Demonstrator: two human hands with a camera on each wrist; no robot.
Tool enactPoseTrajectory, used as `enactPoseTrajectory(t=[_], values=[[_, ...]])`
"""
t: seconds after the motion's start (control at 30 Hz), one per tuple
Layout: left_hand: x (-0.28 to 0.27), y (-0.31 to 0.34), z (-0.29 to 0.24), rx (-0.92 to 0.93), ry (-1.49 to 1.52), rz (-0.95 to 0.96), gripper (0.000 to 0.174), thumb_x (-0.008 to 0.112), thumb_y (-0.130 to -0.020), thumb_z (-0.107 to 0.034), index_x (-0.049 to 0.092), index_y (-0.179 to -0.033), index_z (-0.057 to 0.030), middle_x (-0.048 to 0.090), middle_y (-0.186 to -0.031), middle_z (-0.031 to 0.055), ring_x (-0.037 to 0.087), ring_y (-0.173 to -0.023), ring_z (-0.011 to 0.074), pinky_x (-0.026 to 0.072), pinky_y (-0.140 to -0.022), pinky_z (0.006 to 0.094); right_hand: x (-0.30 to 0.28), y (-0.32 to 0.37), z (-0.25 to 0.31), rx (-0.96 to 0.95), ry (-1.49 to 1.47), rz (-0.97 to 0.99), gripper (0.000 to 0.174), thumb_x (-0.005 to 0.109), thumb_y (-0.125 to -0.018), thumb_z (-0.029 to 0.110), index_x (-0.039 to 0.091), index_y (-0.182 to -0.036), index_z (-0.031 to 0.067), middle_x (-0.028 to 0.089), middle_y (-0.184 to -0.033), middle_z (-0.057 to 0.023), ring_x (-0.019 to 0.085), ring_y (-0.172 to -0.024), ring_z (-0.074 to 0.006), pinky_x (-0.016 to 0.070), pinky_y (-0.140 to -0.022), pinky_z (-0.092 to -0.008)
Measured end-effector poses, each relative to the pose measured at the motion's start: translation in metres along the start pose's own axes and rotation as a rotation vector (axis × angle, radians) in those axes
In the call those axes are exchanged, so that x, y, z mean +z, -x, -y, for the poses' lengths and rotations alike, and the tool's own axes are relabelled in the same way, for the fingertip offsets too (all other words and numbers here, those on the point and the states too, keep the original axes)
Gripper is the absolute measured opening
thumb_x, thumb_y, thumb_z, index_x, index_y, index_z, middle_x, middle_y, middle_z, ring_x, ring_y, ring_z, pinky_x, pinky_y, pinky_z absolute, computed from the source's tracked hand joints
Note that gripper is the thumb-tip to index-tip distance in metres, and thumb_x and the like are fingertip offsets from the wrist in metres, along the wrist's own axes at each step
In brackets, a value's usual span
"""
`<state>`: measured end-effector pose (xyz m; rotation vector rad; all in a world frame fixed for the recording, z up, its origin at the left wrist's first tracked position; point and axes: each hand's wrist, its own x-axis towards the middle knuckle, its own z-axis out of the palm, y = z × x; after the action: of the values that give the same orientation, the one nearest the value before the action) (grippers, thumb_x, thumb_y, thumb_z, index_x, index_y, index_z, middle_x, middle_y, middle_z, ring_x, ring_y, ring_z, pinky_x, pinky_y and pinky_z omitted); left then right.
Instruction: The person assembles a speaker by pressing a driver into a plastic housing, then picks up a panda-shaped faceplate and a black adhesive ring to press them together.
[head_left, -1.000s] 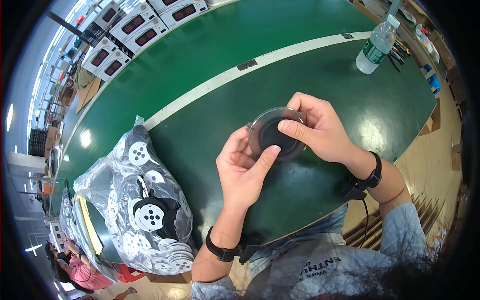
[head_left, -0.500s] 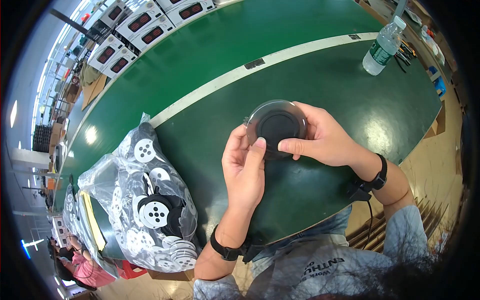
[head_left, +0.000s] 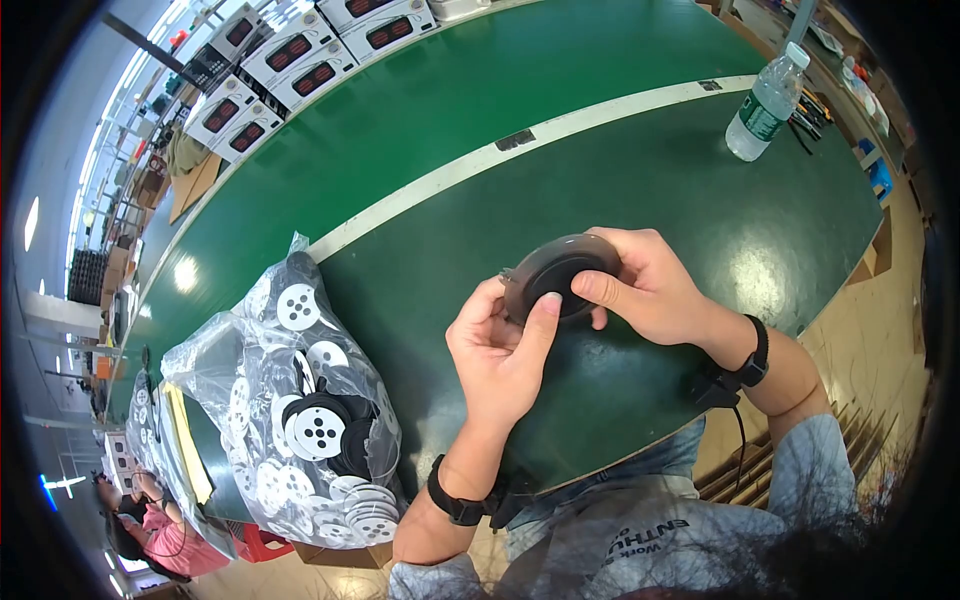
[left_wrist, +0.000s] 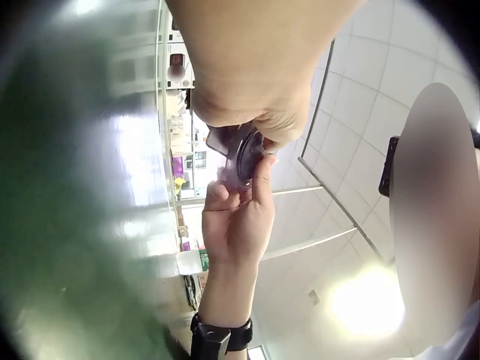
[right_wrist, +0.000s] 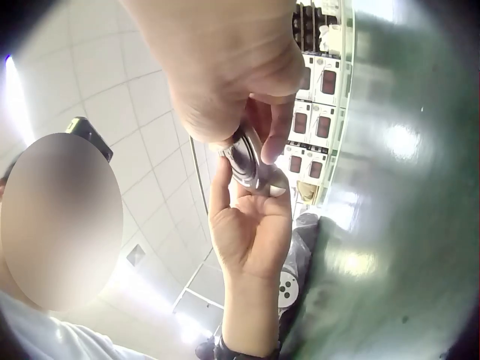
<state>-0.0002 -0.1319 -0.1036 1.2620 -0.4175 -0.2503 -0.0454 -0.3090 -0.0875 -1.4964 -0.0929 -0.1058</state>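
Observation:
Both hands hold a round disc [head_left: 553,268] with a smoky see-through rim and a black centre, raised over the green table. My left hand [head_left: 500,352] grips its left and lower side, thumb on the black face and fingers behind. On the opposite side, my right hand [head_left: 662,290] pinches the disc between its thumb, also on the black part, and fingers mostly hidden behind. A small clear jagged bit shows at the left rim. Seen edge-on in the left wrist view, the disc [left_wrist: 246,156] sits between both hands; the right wrist view shows the disc [right_wrist: 246,159] likewise.
A clear plastic bag [head_left: 255,400] of white discs with holes and black round parts lies on the left of the table [head_left: 440,230]. At the back right stands a water bottle [head_left: 765,110]. White printed boxes [head_left: 300,65] are stacked at the far left. Another person [head_left: 165,530] sits lower left.
The disc faced the head camera half a second ago; now it is tilted flatter and sits slightly lower. Both thumbs have shifted from near its lower edge up onto the black centre.

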Motion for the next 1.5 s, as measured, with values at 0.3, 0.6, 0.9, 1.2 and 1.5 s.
enactPoseTrajectory(t=[0.3, 0.6, 0.9, 1.2, 1.5], values=[[0.003, 0.000, -0.001, 0.004, -0.063, -0.036, 0.014, 0.072, -0.090, -0.002, 0.066, -0.102, 0.0023, 0.067, -0.088, 0.0009, 0.056, -0.072, 0.0024, 0.0426, -0.059, 0.0158, -0.001, 0.007, 0.015, -0.045, 0.297, -0.012, 0.020, 0.069, -0.094, 0.016, 0.067, -0.102, -0.0026, 0.061, -0.072, -0.0035, 0.051, -0.061, -0.0052, 0.0421, -0.053, -0.0232], [0.002, -0.003, 0.002, -0.006, 0.083, -0.020, 0.019, 0.069, -0.094, -0.005, 0.064, -0.109, 0.0041, 0.067, -0.096, 0.0034, 0.059, -0.082, 0.0054, 0.0471, -0.070, 0.0191, -0.002, 0.004, 0.012, -0.126, 0.268, 0.043, 0.023, 0.066, -0.091, 0.009, 0.063, -0.111, -0.0026, 0.064, -0.078, -0.0047, 0.054, -0.064, -0.0058, 0.0446, -0.054, -0.0232], [0.006, 0.001, 0.000, 0.032, -0.060, -0.050, 0.012, 0.067, -0.092, -0.001, 0.062, -0.103, 0.0037, 0.066, -0.091, 0.0019, 0.053, -0.072, 0.0012, 0.0416, -0.060, 0.0156, 0.001, 0.006, 0.007, -0.065, 0.242, -0.015, 0.018, 0.065, -0.089, 0.008, 0.065, -0.104, -0.0025, 0.060, -0.069, -0.0043, 0.051, -0.058, -0.0061, 0.0411, -0.050, -0.0242], [0.010, 0.008, 0.001, 0.045, -0.177, -0.081, 0.012, 0.070, -0.090, -0.003, 0.059, -0.093, 0.0009, 0.059, -0.079, -0.0030, 0.050, -0.068, 0.0002, 0.0393, -0.055, 0.0157, -0.001, 0.009, 0.004, -0.165, 0.439, -0.054, 0.014, 0.065, -0.085, 0.008, 0.065, -0.095, -0.0024, 0.051, -0.063, -0.0074, 0.043, -0.055, -0.0083, 0.0385, -0.049, -0.0262], [0.008, 0.002, -0.002, -0.010, 0.002, -0.056, 0.019, 0.068, -0.088, 0.002, 0.061, -0.106, 0.0055, 0.066, -0.099, 0.0056, 0.059, -0.088, 0.0080, 0.0481, -0.078, 0.0221, -0.001, 0.000, -0.003, -0.218, 0.269, 0.018, 0.026, 0.068, -0.082, 0.005, 0.064, -0.107, -0.0004, 0.067, -0.088, -0.0061, 0.061, -0.073, -0.0091, 0.0500, -0.063, -0.0244]])
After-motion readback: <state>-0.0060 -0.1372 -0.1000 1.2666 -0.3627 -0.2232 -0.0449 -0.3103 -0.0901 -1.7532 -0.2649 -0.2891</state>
